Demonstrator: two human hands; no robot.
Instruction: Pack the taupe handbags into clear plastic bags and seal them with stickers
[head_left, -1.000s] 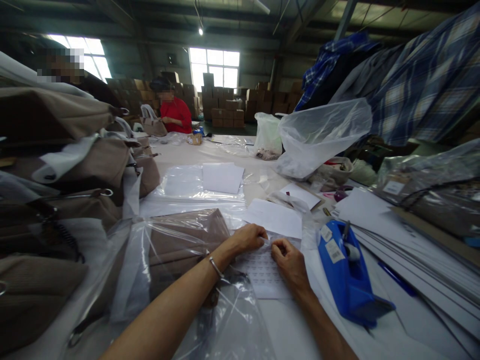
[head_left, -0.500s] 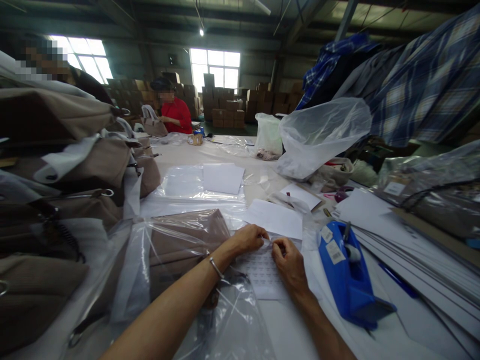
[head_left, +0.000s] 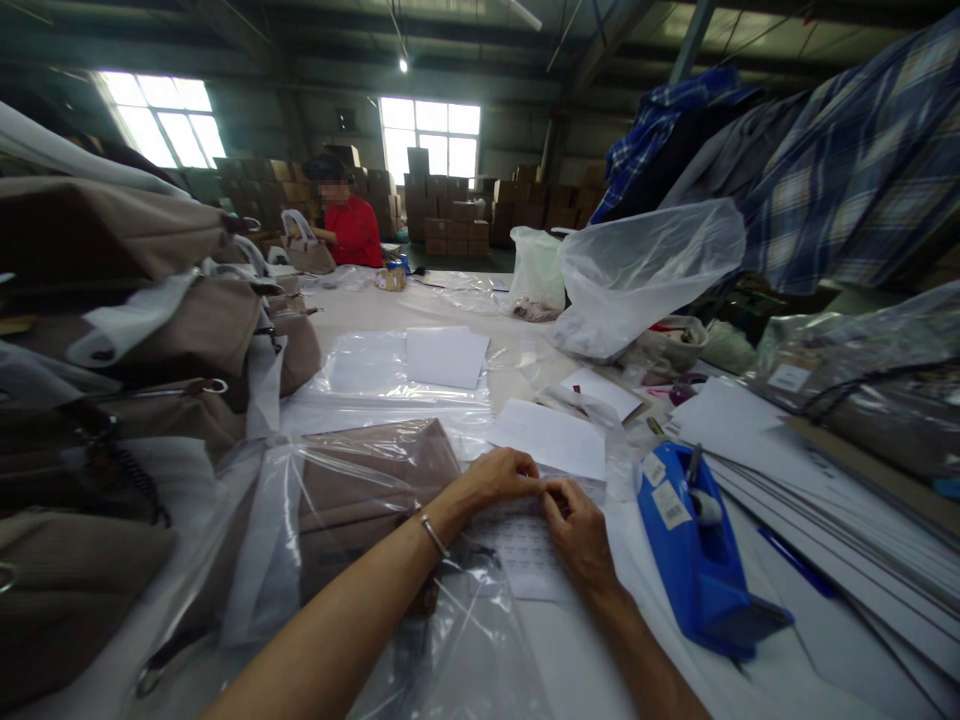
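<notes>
My left hand [head_left: 504, 474] and my right hand [head_left: 576, 522] meet over a white sheet of printed labels [head_left: 525, 550], fingertips pinched together. Whatever lies between the fingers is too small to make out. Just beyond the fingers is a blank white paper [head_left: 551, 435]. Under my left forearm lies a taupe handbag [head_left: 360, 470] inside a clear plastic bag [head_left: 465, 640]. To the right of my right hand stands a blue tape dispenser [head_left: 694, 560].
Taupe handbags [head_left: 202, 330] are piled along the left. Flat plastic bags [head_left: 360, 370] lie ahead, with translucent bags [head_left: 645, 270] behind them. Cardboard sheets [head_left: 840, 520] and a blue pen [head_left: 796, 562] are at right. Across the table a person in red [head_left: 354, 232] handles a handbag.
My fingertips have come closer together over the label sheet, the right hand shifting slightly left. A person at the far left has moved mostly out of sight.
</notes>
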